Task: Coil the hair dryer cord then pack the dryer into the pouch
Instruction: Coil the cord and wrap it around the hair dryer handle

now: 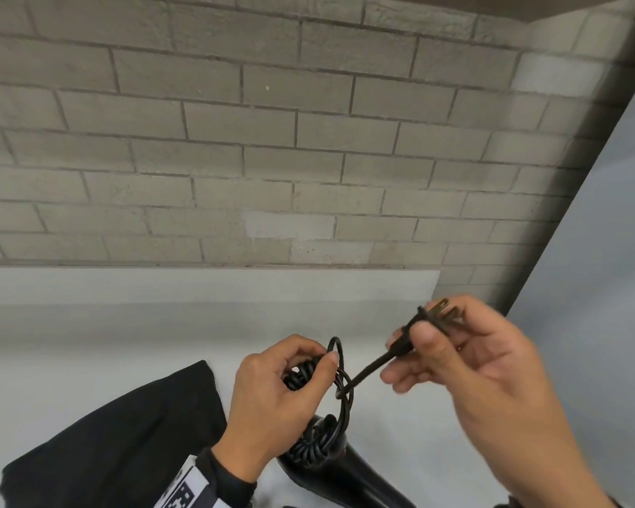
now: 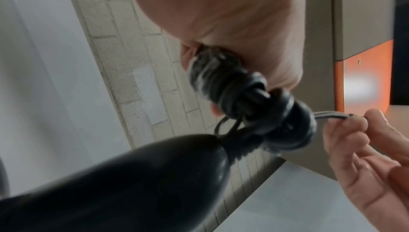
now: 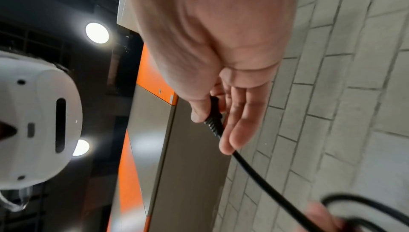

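My left hand (image 1: pixel 290 390) grips a bundle of the black coiled cord (image 1: pixel 301 373) above the white table, fingers curled round it (image 2: pixel 223 81). A loop of cord (image 1: pixel 340 379) stands out beside its thumb. My right hand (image 1: pixel 466 361) pinches the plug (image 1: pixel 424 322) between thumb and forefinger, its prongs pointing up and right; a straight cord end runs from it through the loop. The black hair dryer (image 1: pixel 345 474) hangs below the left hand, its handle (image 2: pixel 115 181) large in the left wrist view. The black pouch (image 1: pixel 118 438) lies flat at lower left.
A grey brick wall (image 1: pixel 272 141) rises behind the white table (image 1: pixel 88 331). A pale panel (image 1: pixel 602 251) slants along the right side. The right wrist view shows an orange and grey cabinet (image 3: pixel 155 130) and a white headset (image 3: pixel 37 122).
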A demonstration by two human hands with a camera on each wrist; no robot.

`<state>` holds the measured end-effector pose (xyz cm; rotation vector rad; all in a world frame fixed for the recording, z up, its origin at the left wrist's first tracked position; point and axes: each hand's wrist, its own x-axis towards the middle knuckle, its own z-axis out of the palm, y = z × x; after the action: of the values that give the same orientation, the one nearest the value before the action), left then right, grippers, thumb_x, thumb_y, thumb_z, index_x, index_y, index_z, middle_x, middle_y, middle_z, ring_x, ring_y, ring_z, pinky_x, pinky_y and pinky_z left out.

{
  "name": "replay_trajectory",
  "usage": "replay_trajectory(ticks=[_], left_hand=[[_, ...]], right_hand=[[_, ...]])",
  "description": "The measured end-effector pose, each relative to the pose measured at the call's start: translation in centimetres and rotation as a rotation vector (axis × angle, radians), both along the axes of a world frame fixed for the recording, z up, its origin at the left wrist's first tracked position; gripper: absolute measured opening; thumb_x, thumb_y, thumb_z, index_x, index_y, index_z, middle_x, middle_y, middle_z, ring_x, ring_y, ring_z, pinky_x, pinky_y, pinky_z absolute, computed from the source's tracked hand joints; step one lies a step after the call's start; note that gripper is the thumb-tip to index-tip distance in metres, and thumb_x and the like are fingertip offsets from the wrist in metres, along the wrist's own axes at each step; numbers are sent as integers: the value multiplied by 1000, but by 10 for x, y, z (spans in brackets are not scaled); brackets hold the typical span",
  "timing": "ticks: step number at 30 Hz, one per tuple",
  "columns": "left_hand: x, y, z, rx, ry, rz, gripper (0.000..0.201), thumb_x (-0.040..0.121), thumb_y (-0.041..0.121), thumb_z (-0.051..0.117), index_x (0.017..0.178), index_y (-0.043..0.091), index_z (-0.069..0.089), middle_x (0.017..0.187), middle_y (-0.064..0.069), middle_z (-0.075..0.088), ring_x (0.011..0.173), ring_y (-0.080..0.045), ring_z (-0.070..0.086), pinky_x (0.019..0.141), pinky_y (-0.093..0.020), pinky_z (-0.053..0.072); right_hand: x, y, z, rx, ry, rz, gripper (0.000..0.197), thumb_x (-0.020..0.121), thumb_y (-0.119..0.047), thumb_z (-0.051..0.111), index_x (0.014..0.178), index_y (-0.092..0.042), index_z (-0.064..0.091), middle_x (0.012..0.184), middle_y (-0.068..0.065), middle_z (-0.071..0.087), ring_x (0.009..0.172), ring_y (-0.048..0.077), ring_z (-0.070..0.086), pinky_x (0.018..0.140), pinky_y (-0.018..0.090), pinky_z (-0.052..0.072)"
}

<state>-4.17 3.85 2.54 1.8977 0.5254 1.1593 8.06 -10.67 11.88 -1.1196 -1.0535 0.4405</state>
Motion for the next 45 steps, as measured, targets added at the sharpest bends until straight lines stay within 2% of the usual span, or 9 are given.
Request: replay_trajectory(ticks=[4,10,16,19,24,33,39,43,45], left_hand=[[-2,-1,2,75,110,-28,36,86,48,54,122,50,58,61,10,69,46,-15,52,54,-24,46],[-4,4,0,169,206,6,31,90,48,46,83,35,73,69,21,68,57,-9,61,54,-23,47],[-9,10,2,250,198,-74,50,97,66,33,96,34,71,77,22,69,71,-7,67,62,-31,53],[-14,10,3,244,210,-153,48,87,75,45,118,42,60,73,20,61,59,-9,61,59,-18,46],[-16,9,5,240,192,-222,34,74,61,76,96,37,65,67,15,57,52,-8,52,53,-18,44],[-15,9,13,357,159,-251,39,82,64,68,73,26,65,63,17,56,56,-9,55,52,-23,44],[-18,10,10,341,202,-333,21,79,42,81,86,26,68,70,20,61,54,1,53,57,-11,40],[-17,9,5,262,193,-306,33,83,46,73,112,38,59,65,18,58,52,-10,54,57,-18,44],[-17,10,3,259,185,-305,29,85,51,70,108,38,58,65,12,58,53,-13,54,55,-24,46]], right_hand=[[8,-1,26,54,36,62,34,73,-35,74,81,-5,62,77,22,69,56,34,69,55,30,56],[10,1,51,96,54,-11,28,76,-28,61,84,-2,56,74,18,69,53,27,66,55,29,55],[26,3,62,129,73,-61,18,85,-27,55,83,-9,57,75,10,69,56,21,65,58,28,56],[35,7,59,140,115,-72,20,88,-29,54,86,-9,56,75,8,69,57,17,64,59,26,55],[47,10,54,158,172,-102,20,89,-31,54,83,-12,56,73,4,69,57,14,62,60,24,55],[83,22,42,123,296,-183,20,92,-32,57,85,-14,59,76,3,69,58,8,59,61,20,54],[109,34,18,82,501,-252,20,94,-31,58,88,-12,58,78,5,67,57,7,59,59,19,53],[119,38,8,79,586,-243,17,96,-27,56,90,-11,55,79,6,66,54,7,56,58,20,53],[122,37,2,79,599,-251,13,97,-22,54,91,-11,55,79,6,62,52,8,53,56,20,52]])
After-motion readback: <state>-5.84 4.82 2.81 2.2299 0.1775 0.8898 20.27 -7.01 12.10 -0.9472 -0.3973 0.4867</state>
